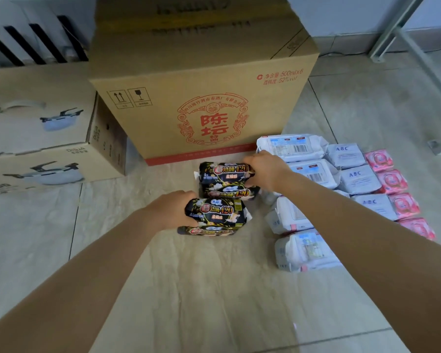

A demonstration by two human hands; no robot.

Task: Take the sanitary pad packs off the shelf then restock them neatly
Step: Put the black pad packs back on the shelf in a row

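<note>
Head view: on the floor before the cardboard box (204, 103), our right hand (265, 170) grips the box-side black pack (223, 171); our left hand (172, 210) grips the outer black pack (217, 211). Likely light, squashy, slick: clasp both ends.

It looks like a stockroom or shop back room. A sealed liquor carton (201, 98) and stacked cookware boxes (41, 128) stand on the tiled floor (189, 289). Retail pad packs (303, 169) lie in rows beside them, and a radiator (26, 39) sits behind.
</note>
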